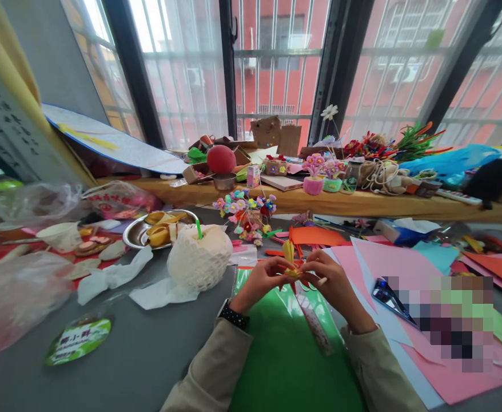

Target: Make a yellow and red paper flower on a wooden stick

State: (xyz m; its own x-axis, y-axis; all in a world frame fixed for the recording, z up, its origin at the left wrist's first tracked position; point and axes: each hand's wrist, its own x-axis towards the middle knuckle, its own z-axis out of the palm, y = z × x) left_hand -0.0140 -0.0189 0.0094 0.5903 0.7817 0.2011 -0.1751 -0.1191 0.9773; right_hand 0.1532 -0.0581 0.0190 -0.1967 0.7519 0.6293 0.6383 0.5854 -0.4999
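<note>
My left hand (265, 281) and my right hand (330, 283) meet above a green mat (294, 366), fingertips pinched together. Between them they hold a small yellow craft piece (294, 272), partly covered by the fingers; its exact kind is unclear. A yellow petal-like shape (289, 250) rises just behind the fingertips. By my right fingers shows a short pale tip (322, 281) that I cannot make out. A long patterned strip (313, 320) lies on the mat below the hands. Orange paper (317, 236) lies beyond them.
Left of the mat stand a net-wrapped coconut (199, 257) with a green straw and a metal bowl (128, 234). Pink paper sheets (448, 372) and a phone (392, 297) lie right. Craft flowers (248, 214) stand ahead, before a cluttered windowsill (182, 191).
</note>
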